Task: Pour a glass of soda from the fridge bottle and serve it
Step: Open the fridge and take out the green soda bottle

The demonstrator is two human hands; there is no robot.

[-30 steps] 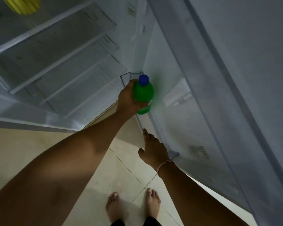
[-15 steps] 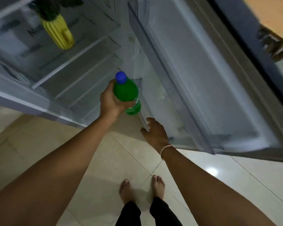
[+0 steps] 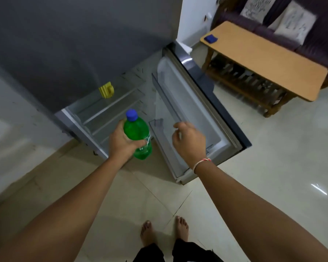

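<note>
A green soda bottle [image 3: 138, 135] with a blue cap is upright in my left hand [image 3: 121, 142], which grips its body from the left, in front of the open fridge [image 3: 106, 114]. My right hand [image 3: 189, 142] hovers over the inner side of the open fridge door [image 3: 193, 114], fingers loosely curled and holding nothing. It is blurred. No glass is in view.
A yellow object [image 3: 106, 90] sits on an upper fridge shelf. A wooden table [image 3: 263, 59] with a small blue thing [image 3: 211, 38] stands at the right back, a dark sofa with cushions [image 3: 292, 21] behind it. My bare feet stand on pale floor tiles [image 3: 273, 167].
The view has pulled back and up from the fridge. My left hand has brought the bottle out of the door shelf. My right hand has risen toward the door.
</note>
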